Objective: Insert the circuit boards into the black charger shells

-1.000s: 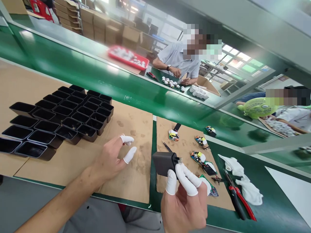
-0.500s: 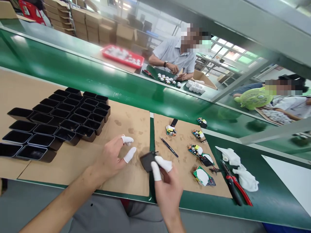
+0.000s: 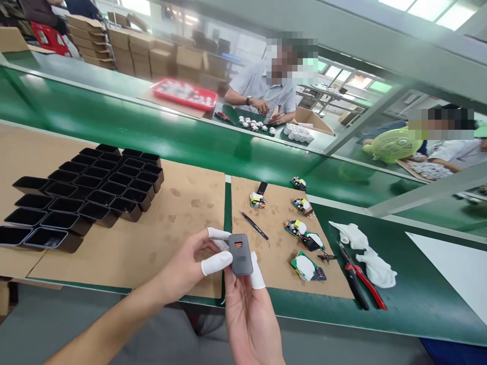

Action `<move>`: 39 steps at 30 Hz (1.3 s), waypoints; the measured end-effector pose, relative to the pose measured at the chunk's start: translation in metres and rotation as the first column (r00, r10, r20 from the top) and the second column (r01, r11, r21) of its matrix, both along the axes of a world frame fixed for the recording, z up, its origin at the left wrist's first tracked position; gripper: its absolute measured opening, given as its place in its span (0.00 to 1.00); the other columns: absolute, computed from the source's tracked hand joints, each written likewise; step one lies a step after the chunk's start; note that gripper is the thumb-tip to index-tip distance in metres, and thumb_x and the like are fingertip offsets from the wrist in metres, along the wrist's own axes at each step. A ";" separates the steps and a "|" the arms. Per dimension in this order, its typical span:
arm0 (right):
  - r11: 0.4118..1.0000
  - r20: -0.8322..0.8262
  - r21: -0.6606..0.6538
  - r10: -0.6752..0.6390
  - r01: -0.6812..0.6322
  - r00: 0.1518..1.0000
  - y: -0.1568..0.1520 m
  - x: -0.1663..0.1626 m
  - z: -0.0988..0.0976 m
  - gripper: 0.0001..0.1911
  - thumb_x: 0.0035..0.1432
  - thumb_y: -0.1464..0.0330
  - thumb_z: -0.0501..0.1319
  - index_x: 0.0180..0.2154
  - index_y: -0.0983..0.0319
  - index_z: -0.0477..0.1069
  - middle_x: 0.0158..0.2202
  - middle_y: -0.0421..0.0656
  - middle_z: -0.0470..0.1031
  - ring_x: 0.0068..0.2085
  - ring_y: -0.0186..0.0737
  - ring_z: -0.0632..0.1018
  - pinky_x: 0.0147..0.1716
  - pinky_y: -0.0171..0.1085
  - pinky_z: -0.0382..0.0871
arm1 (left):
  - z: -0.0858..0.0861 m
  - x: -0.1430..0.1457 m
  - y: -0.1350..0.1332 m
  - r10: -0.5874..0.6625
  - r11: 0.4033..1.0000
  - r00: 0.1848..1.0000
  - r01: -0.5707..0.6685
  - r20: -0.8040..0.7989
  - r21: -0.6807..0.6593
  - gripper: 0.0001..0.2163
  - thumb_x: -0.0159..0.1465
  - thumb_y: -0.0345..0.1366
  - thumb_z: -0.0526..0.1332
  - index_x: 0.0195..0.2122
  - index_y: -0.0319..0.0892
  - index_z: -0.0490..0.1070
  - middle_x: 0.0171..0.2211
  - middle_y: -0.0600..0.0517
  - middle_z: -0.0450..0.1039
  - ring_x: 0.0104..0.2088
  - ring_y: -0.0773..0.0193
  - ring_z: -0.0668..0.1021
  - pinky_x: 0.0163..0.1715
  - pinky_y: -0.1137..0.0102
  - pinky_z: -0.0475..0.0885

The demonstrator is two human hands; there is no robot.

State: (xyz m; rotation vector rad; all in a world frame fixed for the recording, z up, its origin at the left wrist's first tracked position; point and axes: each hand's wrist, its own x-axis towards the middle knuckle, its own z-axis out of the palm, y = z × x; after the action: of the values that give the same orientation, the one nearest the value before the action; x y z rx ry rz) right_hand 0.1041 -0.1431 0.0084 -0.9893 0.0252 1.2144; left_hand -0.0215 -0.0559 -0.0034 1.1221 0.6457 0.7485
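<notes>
A small black charger case [image 3: 241, 256] is held up over the gap between two cardboard sheets. Its end face points toward me and shows a slot with orange inside. My left hand [image 3: 190, 261] grips it from the left, with white finger cots on thumb and fingertips. From below and the right, my right hand [image 3: 251, 309] is closed round the same case; its capped thumb presses the right side, while its other fingers are partly hidden. Just beyond lies a black pen-like tool [image 3: 254, 225]. Several circuit boards [image 3: 305, 266] with white and yellow parts rest to the right.
Rows of open black cases [image 3: 97, 197] stand on the left cardboard [image 3: 182, 203]. Red-handled pliers [image 3: 359, 279] and white cloth-like pieces [image 3: 380, 268] lie at the right. Across the green bench, a co-worker [image 3: 262, 86] handles small parts beside a red tray [image 3: 184, 95].
My right hand has turned the case so its slotted end faces me and raised it slightly. My left hand has moved right and closed on the case. The view has shifted a little.
</notes>
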 end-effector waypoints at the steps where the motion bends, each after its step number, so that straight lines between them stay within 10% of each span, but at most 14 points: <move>1: 1.000 0.006 0.006 0.001 -0.001 1.000 -0.003 -0.002 0.000 0.22 0.56 0.53 0.84 0.48 0.55 0.90 0.56 0.44 0.90 0.62 0.52 0.88 0.60 0.42 0.88 | 0.003 0.001 -0.001 -0.018 0.999 1.000 0.018 0.007 -0.041 0.23 0.64 0.57 0.76 0.50 0.44 0.82 0.46 0.47 0.87 0.51 0.49 0.85 0.59 0.56 0.78; 8: 0.998 -0.051 -0.006 -0.063 0.062 0.997 -0.019 -0.008 0.005 0.31 0.51 0.50 0.87 0.54 0.53 0.88 0.61 0.45 0.87 0.59 0.49 0.89 0.55 0.40 0.90 | 0.028 0.005 -0.021 -0.025 0.987 0.997 0.012 -0.077 -0.162 0.21 0.63 0.57 0.72 0.41 0.44 0.83 0.45 0.48 0.87 0.52 0.47 0.82 0.60 0.57 0.72; 18: 0.985 0.203 0.089 0.127 -0.147 0.971 -0.030 0.017 -0.007 0.25 0.51 0.49 0.86 0.45 0.55 0.89 0.52 0.47 0.90 0.53 0.52 0.88 0.53 0.45 0.89 | 0.005 0.005 -0.037 0.049 0.995 0.997 -0.043 0.067 -0.088 0.28 0.53 0.50 0.82 0.50 0.44 0.81 0.48 0.47 0.86 0.50 0.50 0.83 0.52 0.62 0.78; 26: 0.915 0.731 0.324 -0.082 -0.239 0.677 -0.040 0.026 -0.027 0.17 0.55 0.71 0.84 0.45 0.53 0.86 0.53 0.47 0.85 0.52 0.46 0.87 0.53 0.39 0.86 | -0.004 -0.012 -0.061 0.164 0.984 0.983 -0.158 -0.080 0.083 0.30 0.57 0.48 0.85 0.57 0.46 0.79 0.55 0.44 0.85 0.58 0.47 0.84 0.62 0.57 0.78; 30: 0.838 0.698 0.263 0.177 -0.479 0.694 -0.020 0.051 -0.021 0.28 0.58 0.66 0.84 0.58 0.49 0.83 0.56 0.47 0.86 0.55 0.47 0.87 0.60 0.46 0.84 | 0.010 -0.018 -0.057 0.171 0.976 0.979 -0.152 -0.115 0.158 0.25 0.59 0.46 0.83 0.54 0.45 0.81 0.52 0.46 0.85 0.56 0.48 0.85 0.62 0.56 0.80; 39: 0.676 0.790 0.213 0.306 -0.705 0.531 0.075 0.105 0.019 0.14 0.58 0.56 0.82 0.41 0.56 0.89 0.41 0.45 0.87 0.43 0.47 0.86 0.51 0.45 0.83 | 0.023 0.003 0.012 -0.026 0.994 0.996 0.035 -0.091 0.103 0.32 0.56 0.56 0.84 0.52 0.43 0.77 0.51 0.45 0.84 0.53 0.52 0.85 0.58 0.59 0.79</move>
State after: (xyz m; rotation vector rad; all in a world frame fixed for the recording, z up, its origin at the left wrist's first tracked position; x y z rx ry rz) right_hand 0.2092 -0.0679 0.0275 -0.9340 -1.2745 1.1981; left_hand -0.0188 -0.0435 0.0197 1.2645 0.6694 0.7157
